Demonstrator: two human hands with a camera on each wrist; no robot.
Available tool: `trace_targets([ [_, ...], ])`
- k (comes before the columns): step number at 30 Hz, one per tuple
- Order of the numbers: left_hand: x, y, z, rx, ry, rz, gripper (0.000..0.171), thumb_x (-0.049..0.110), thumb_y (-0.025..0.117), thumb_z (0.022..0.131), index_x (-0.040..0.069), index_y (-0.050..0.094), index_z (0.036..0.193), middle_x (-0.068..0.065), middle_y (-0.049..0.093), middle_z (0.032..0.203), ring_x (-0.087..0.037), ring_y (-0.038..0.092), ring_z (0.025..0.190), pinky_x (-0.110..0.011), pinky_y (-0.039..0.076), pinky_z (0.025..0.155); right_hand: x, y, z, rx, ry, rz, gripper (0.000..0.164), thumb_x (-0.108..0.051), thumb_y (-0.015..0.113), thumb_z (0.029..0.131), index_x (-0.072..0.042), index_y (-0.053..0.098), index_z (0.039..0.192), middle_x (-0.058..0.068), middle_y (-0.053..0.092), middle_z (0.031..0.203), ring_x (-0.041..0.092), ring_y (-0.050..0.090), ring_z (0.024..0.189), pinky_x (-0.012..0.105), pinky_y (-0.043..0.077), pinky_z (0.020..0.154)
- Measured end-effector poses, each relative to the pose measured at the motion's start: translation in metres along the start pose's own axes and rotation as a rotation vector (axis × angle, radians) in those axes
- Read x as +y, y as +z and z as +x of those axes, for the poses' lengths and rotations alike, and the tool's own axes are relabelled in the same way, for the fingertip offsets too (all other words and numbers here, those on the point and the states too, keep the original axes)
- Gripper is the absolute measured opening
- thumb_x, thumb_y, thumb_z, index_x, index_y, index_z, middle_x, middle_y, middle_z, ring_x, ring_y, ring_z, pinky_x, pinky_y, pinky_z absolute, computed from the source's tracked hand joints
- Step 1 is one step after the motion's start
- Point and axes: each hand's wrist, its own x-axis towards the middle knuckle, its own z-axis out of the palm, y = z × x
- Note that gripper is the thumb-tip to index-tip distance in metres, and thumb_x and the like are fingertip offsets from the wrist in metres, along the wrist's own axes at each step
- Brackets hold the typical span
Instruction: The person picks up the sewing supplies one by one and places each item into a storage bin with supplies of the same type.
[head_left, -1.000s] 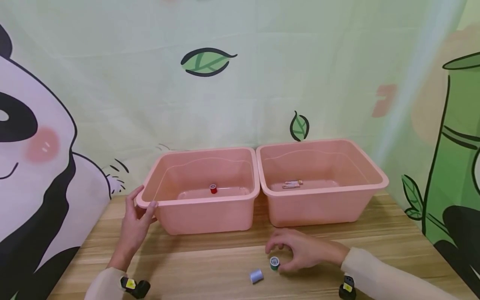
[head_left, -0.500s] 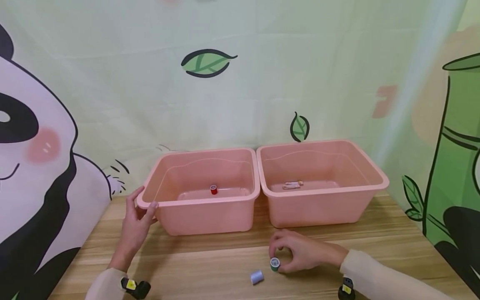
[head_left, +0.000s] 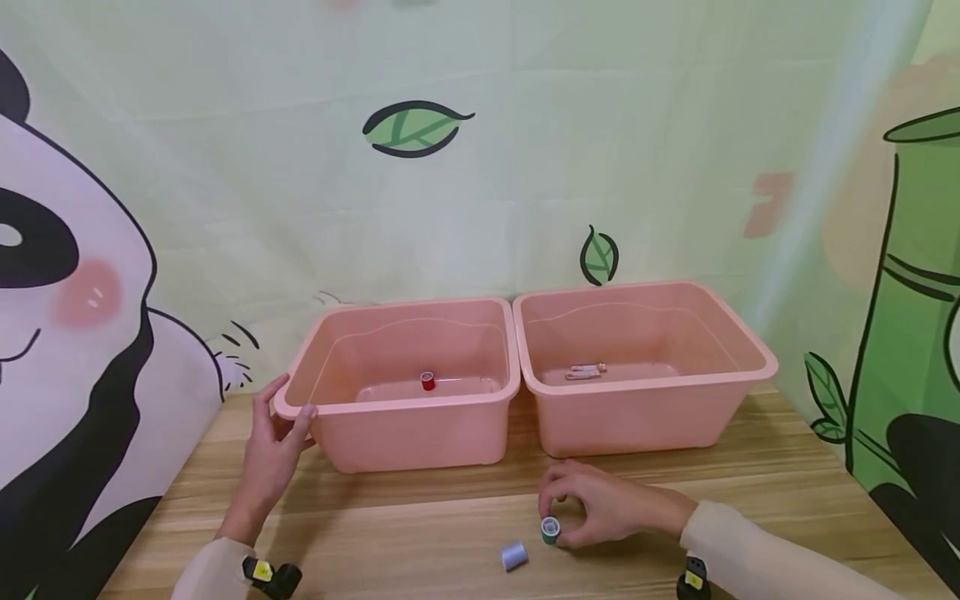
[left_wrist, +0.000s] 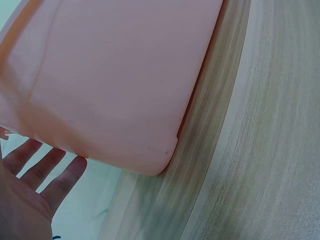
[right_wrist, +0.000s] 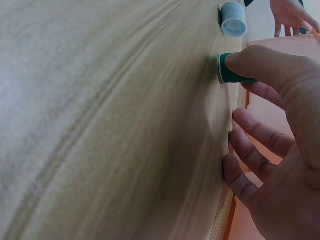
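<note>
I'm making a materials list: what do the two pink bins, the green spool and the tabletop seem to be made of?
Left pink bin and right pink bin: probably molded plastic, smooth with a soft sheen and rounded rims.
Green spool: likely thread on a plastic core, judging by its hollow, whitish end.
Tabletop: wood or wood-look laminate; the grain alone can't settle which.

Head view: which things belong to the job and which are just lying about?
Likely in the job:
green spool, pinched by right hand
blue spool
red spool
left bin, held by left hand
right bin, small items inside

Probably incidental:
printed backdrop
wrist cameras
</note>
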Motion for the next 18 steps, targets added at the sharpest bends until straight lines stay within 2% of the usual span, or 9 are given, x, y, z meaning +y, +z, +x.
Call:
trace_targets([
  [12,-0.0007,0.0005,-0.0002,0.008,0.018,0.019,0.071,0.039,0.056,0.106,0.034,0.011,0.162,-0.016,0.035,0.162,-0.038,0.051,0.132,-0.039,0.061,0.087,0.0032,0.001,0.0002,-0.012,-0.012,0.014,0.024,-0.021,0.083,0.085,-0.03,0.069,0.102,-0.012,0.057,0.117,0.007,0.051,0.111,0.031,0.048,0.099],
  [18,-0.0002,0.0003,-0.0006,0.004,0.008,0.013,0.071,0.038,0.056,0.107,0.034,0.011,0.162,-0.017,0.034,0.162,-0.039,0.051,0.133,-0.045,0.06,0.089,0.0045,0.0012,0.0008,0.016,-0.042,0.033,0.025,-0.018,0.082,0.084,-0.028,0.068,0.102,-0.011,0.058,0.114,0.01,0.056,0.106,0.031,0.052,0.094],
])
